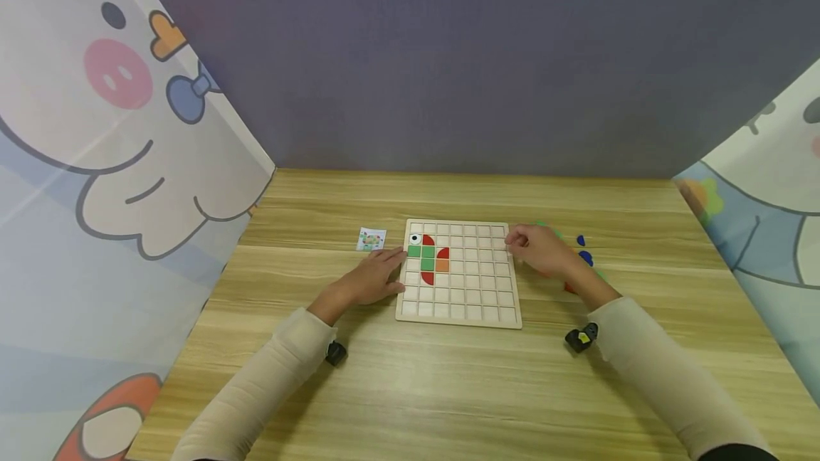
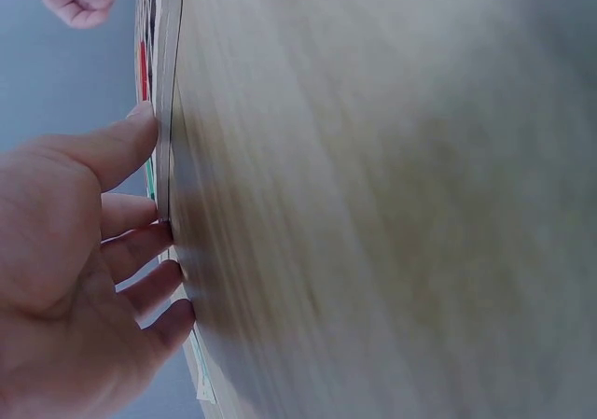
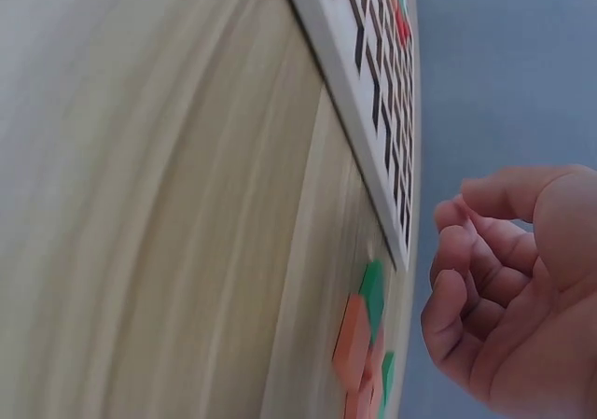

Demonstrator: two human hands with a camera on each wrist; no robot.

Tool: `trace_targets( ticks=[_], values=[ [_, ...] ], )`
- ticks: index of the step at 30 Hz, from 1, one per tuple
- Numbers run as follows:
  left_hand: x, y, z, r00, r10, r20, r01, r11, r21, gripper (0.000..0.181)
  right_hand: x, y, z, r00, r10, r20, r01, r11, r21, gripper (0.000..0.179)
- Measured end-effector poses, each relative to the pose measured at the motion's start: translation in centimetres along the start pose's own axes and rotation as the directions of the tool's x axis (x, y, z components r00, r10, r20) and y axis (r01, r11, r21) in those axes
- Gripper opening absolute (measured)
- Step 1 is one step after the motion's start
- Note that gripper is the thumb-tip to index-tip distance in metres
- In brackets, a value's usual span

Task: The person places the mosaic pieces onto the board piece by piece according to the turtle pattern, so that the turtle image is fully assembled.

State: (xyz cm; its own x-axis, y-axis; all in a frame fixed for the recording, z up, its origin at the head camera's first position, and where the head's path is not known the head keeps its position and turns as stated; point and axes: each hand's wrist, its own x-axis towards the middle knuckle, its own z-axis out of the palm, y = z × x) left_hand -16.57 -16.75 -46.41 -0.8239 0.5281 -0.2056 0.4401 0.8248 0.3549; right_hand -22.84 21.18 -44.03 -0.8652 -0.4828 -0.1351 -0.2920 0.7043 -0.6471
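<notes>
Head view: curled, contents unclear, my right hand (image 1: 539, 248) is hovering at the right edge of the grid board (image 1: 473, 277), its laid tiles (image 1: 427, 252) lying leftward, nearer my relaxed left hand (image 1: 371, 279).

The board (image 1: 474, 284) lies on the bench (image 1: 461, 390), toward the far edge, tiles (image 1: 427, 264) in its left columns. Left of it, nearer the bench's left edge, lies a card (image 1: 371, 239); right of it, loose pieces (image 1: 586, 257).
</notes>
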Motion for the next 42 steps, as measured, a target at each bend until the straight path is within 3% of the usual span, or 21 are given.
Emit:
trace_targets(
  ticks=[8,13,17,24,42],
  values=[
    [0.0,0.0,0.0,1.0,0.003,0.006,-0.003,1.0,-0.003,0.073,-1.2,2.3,-0.8,0.998,0.062,-0.024,-0.062,0.998,-0.007,0.022],
    [0.0,0.0,-0.1,1.0,0.003,0.003,-0.003,1.0,-0.001,0.073,-2.2,3.1,-1.2,0.998,0.052,-0.027,-0.053,0.998,-0.04,0.018],
    [0.0,-0.1,-0.1,1.0,0.011,-0.006,-0.011,1.0,-0.001,0.072,-3.0,3.5,-1.6,0.998,0.055,-0.02,-0.056,0.996,-0.067,0.017],
    [0.0,-0.1,-0.2,1.0,0.019,-0.008,-0.019,1.0,0.006,0.072,-4.1,4.0,-1.7,0.992,0.126,0.011,-0.124,0.988,-0.089,0.017],
    [-0.1,-0.2,-0.2,1.0,0.012,-0.009,-0.012,1.0,-0.005,0.072,-4.4,3.9,-1.2,0.993,0.115,-0.008,-0.115,0.98,-0.165,0.02]
  ],
)
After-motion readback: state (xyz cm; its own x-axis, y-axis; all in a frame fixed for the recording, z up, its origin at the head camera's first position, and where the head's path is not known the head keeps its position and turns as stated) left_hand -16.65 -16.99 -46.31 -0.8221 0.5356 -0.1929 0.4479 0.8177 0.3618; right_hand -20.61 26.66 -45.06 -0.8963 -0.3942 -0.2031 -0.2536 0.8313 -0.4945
